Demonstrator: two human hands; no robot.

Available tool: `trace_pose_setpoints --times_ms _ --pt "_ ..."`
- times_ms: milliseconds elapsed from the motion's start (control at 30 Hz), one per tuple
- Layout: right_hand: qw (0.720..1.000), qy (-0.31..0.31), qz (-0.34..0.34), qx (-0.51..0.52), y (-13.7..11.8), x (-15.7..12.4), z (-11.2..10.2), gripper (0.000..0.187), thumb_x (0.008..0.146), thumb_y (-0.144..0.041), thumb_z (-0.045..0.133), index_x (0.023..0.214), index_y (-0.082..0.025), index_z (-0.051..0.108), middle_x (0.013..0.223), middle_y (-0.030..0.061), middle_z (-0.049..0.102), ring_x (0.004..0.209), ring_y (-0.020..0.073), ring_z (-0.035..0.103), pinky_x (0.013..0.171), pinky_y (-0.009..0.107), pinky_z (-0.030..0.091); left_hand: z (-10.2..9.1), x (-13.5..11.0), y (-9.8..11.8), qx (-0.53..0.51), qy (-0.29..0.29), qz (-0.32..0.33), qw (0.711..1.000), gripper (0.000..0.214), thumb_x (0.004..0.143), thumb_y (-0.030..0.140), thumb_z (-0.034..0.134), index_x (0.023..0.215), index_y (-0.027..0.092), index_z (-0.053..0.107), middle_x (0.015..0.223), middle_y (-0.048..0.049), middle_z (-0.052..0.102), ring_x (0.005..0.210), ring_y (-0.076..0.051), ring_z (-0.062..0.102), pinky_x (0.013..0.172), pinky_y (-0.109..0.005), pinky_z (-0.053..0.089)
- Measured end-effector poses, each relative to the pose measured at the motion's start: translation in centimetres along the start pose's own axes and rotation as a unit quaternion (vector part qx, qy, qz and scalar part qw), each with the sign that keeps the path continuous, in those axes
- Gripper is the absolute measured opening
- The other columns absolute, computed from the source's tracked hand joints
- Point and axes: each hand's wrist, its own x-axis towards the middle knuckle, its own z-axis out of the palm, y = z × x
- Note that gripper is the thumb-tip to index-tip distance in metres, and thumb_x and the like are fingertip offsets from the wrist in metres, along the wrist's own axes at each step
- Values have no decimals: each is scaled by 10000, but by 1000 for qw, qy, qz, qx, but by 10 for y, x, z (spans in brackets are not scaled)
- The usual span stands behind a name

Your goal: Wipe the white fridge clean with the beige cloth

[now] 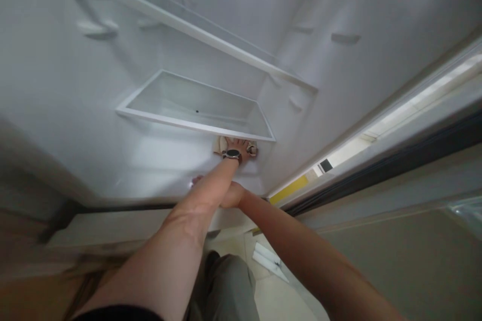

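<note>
My left hand [243, 148], with a round dark watch [232, 153] at the wrist, presses a beige cloth [222, 145] onto the white floor of a refrigerator compartment. Its fingers lie over the cloth, which bunches out on both sides, just below the front edge of the lower glass shelf [199, 128]. My right hand [232, 195] crosses beneath the left forearm at the compartment's front edge. That forearm hides most of the right hand; only a bit of fingertip shows on the far side, so its grip is not visible.
A second shelf [188, 25] spans the compartment higher up. Moulded shelf supports [345, 38] stick out from the side walls. An open door [395, 241] with a dark seal stands at the right. White strips [269, 260] lie on the tiled floor beside my leg [233, 286].
</note>
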Motion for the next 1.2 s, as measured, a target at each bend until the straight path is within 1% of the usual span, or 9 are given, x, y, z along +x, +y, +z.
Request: trace_pose_setpoints --times_ms 100,200,300,467,567,633,867,1067,1200 --pt "1000 9 -7 -7 1 -2 2 361 1044 -383 553 1259 -141 712 1355 149 681 1316 252 582 1137 413 440 4 -4 3 -9 -6 22 1000 723 958 557 422 1623 275 376 1683 -133 351 1563 -392 248 1228 -722 83" --pt "999 -1 -14 -37 -2 -2 -4 360 1051 -448 536 1187 -179 733 1160 148 748 1183 281 647 1049 481 466 -1 -15 -17 -16 -6 38 999 672 960 525 433 1598 314 414 1683 -98 360 1566 -375 245 1233 -725 50" --pt "997 7 -14 -73 -5 -2 -12 463 1062 -495 489 1315 -152 669 1261 191 711 1233 297 621 977 462 474 -11 -30 -44 -18 -3 28 999 644 968 511 419 1591 348 416 1690 -69 351 1574 -345 238 1240 -714 35" --pt "994 28 -12 -106 -7 -1 -17 624 1096 -495 376 1572 -94 422 1604 245 428 1520 291 381 976 417 452 -35 -73 -125 6 -8 -40 999 695 964 503 391 1636 332 333 1704 -108 310 1563 -379 254 1203 -764 89" --pt "994 29 -14 -100 -8 -1 -17 622 1096 -481 386 1576 -87 417 1617 252 402 1522 291 388 997 419 439 -51 -103 -179 42 -11 -120 992 733 958 508 375 1662 342 256 1711 -104 295 1574 -375 228 1210 -748 100" --pt "995 36 -12 -94 -8 0 -17 621 1096 -485 389 1569 -85 430 1609 260 409 1507 293 416 1007 418 434 -58 -117 -200 71 -20 -135 988 737 965 483 353 1673 329 220 1721 -101 269 1587 -338 212 1240 -693 101" --pt "997 25 -6 -73 -8 3 -17 623 1094 -493 395 1569 -92 434 1612 270 396 1519 299 399 1001 420 439 -61 -119 -193 76 -59 -169 981 749 969 504 299 1685 331 163 1758 -64 146 1620 -345 83 1218 -740 57" --pt "997 20 -1 -72 -9 4 -18 620 1099 -488 378 1578 -97 422 1627 249 384 1525 288 390 1000 418 445 -66 -114 -192 62 -52 -177 981 784 941 568 336 1673 309 230 1741 -114 202 1598 -403 141 1197 -765 91" --pt "998 21 -1 -65 -9 4 -18 623 1095 -491 386 1577 -98 424 1620 256 393 1531 289 379 1010 421 438 -65 -115 -192 63 -60 -175 981 798 936 588 327 1674 302 218 1743 -123 188 1606 -366 130 1206 -756 54"
